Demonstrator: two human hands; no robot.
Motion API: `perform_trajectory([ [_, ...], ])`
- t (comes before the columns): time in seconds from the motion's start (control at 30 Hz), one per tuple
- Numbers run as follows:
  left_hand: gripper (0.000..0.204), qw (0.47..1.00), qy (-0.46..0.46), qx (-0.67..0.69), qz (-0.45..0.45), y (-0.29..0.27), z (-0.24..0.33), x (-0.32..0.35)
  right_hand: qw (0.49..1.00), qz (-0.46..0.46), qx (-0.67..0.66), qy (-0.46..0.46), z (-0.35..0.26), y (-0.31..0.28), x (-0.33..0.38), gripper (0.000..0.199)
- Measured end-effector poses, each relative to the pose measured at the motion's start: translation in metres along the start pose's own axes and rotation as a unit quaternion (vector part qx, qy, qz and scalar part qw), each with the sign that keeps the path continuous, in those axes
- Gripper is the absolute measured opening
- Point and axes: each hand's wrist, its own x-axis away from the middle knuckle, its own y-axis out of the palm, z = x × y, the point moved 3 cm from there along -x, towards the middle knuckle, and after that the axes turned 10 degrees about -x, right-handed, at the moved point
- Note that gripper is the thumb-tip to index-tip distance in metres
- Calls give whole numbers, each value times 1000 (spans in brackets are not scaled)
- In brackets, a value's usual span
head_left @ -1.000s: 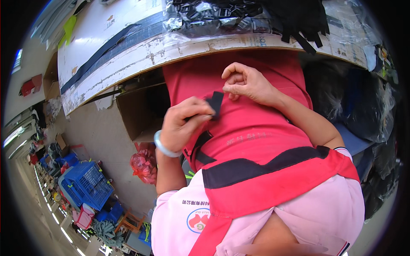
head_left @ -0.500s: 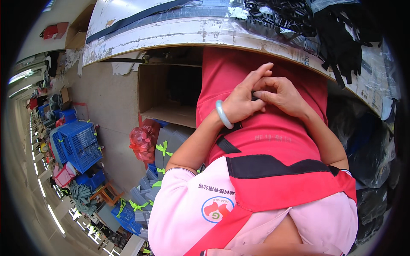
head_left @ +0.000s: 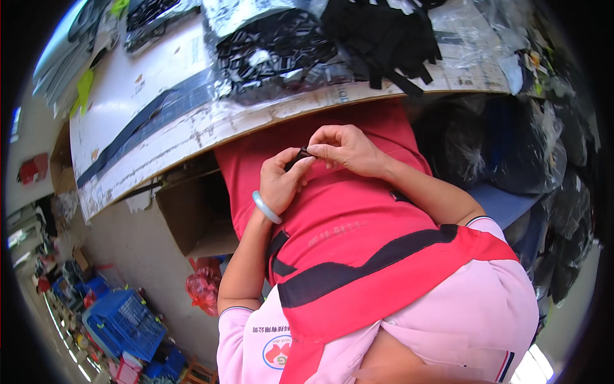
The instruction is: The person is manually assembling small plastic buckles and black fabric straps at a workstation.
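My left hand (head_left: 279, 179), with a pale bangle (head_left: 266, 207) at its wrist, is closed round a small black piece (head_left: 300, 154) in front of my red apron (head_left: 332, 192). The fingertips of my right hand (head_left: 350, 151) pinch together at the other end of that piece. Most of it is hidden by the fingers, so its kind does not show. Beyond my hands, on the table (head_left: 173, 137), lie a heap of small black plastic buckles (head_left: 275, 51) on clear plastic and a pile of black straps (head_left: 384, 41).
A long dark strip (head_left: 137, 125) lies across the table's left part. Below the table edge stands an open cardboard box (head_left: 182, 221), with a red plastic bag (head_left: 203, 285) near it. Blue crates (head_left: 128, 323) are on the floor at left. Dark plastic-wrapped bundles (head_left: 518, 144) fill the right side.
My view has swung to the right, so more of the table shows. My hands have gone from loosely overlapping fingers to pinching the small black piece between them.
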Motion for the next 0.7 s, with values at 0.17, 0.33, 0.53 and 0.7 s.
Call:
perform_trajectory([
  [0.17, 21, 985, -13, 172, -11, -6, -13, -4, 862, 190, 370, -290, -30, -55, 40, 12],
  [0.33, 23, 979, -40, 194, -36, -10, -20, -7, 808, 370, 372, -268, -56, -127, 71, 14],
  [0.53, 26, 987, -41, 146, -48, 11, -2, -18, 722, 295, 502, -374, -80, -121, 17, 25],
  [0.7, 26, 989, -18, 133, -59, 10, 1, -16, 726, 282, 481, -403, -83, -121, 4, 17],
])
